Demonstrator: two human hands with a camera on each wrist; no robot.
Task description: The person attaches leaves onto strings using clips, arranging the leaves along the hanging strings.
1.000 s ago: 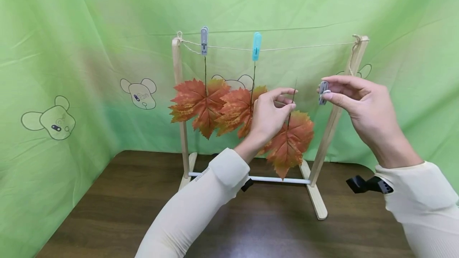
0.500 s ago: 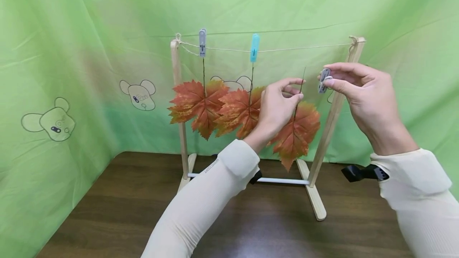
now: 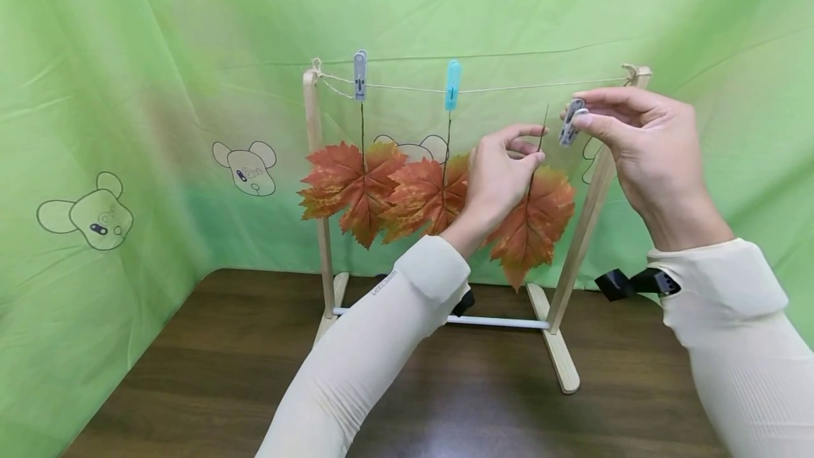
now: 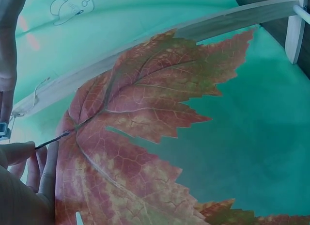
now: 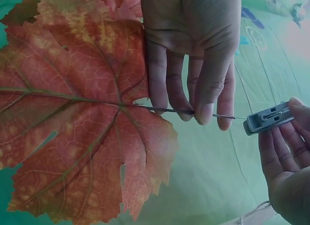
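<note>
My left hand pinches the thin dark stem of an orange-red artificial maple leaf, which hangs below the fingers. My right hand holds a grey clothespin between thumb and fingers, just right of the stem's tip and below the string. In the right wrist view the clothespin lies close to the stem's end; whether they touch I cannot tell. Two similar leaves hang from the string: a left leaf under a grey clothespin, and a middle leaf under a blue clothespin.
The string is tied between two wooden posts, a left post and a right post. A white bar joins their feet on the dark wooden table. Green cloth with printed animal heads stands behind.
Both hands have risen toward the string, bringing the leaf and the clothespin up. The left hand has also shifted right, so stem and clothespin are closer together. The two clipped leaves stay in place.
</note>
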